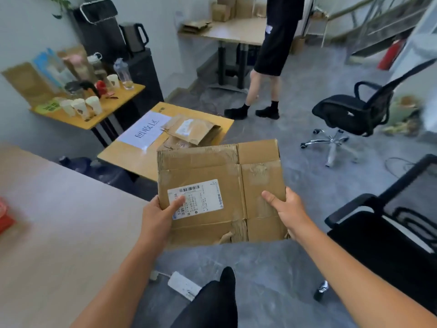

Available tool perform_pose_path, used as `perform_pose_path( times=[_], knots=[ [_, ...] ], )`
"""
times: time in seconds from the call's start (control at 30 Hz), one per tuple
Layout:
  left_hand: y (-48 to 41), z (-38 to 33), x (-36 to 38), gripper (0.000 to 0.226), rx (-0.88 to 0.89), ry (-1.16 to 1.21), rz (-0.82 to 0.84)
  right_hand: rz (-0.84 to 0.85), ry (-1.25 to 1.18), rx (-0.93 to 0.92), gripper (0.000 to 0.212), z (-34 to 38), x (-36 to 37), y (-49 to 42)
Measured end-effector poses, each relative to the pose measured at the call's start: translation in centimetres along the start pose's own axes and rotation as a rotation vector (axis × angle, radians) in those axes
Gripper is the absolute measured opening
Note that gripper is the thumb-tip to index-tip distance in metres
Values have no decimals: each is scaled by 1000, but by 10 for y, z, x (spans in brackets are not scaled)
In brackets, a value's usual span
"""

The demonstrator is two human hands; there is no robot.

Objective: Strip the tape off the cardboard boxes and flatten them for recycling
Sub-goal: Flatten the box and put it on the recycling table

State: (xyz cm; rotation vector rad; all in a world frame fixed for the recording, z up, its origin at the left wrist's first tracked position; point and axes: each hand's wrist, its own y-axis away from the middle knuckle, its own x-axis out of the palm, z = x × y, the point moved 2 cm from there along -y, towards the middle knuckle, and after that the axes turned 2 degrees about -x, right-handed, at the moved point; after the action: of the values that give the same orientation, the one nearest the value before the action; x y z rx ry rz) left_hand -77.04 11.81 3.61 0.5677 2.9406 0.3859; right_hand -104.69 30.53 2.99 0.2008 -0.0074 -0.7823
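In mid-air over the floor, just short of the low yellow surface's [132, 157] near edge, the cardboard box [220, 166] is already flat and the tape looks stripped. Left hand [158, 216] grips its left edge, thumb on the label; right hand [287, 209] grips the right edge. Flattened boxes [191, 132] lie by the surface's far-right corner. This one's approx. done, just needs stacking; upright boxes [222, 10] on the far surface are prob. still to do.

**Hidden / unreadable**

The flattened box [212, 166] hides the fingers of the left hand [157, 217] and right hand [287, 209]; only the thumbs show. Label [196, 197] print is too small to read. Standing person [274, 50], 1 o'clock: upper body cut by top edge. Red object [4, 217], 9 o'clock: clipped by left edge. Cups [80, 106], 10 o'clock: blurred.
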Motion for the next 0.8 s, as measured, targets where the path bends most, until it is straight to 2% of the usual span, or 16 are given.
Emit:
perform_pose_path(
  times=[0.07,0.27,0.37,0.47,0.6,0.8],
  knots=[
    [-25,3,29,45,-17,-5,25,-24,0,19,33,-1,-19,-24],
    [-119,1,98,48,-94,38,3,2,66,32,21,18,-44,-143],
    [-165,-11,119,50,-125,76,-44,34,110,51,35,39,-40,-209],
    [-207,-26,135,53,-146,116,-63,72,121,46,24,57,-34,-269],
    [-253,-46,150,54,-164,144,-109,126,139,65,28,71,-26,-333],
    [-312,-64,170,42,-167,202,-226,284,109,123,26,77,0,-442]
  ],
)
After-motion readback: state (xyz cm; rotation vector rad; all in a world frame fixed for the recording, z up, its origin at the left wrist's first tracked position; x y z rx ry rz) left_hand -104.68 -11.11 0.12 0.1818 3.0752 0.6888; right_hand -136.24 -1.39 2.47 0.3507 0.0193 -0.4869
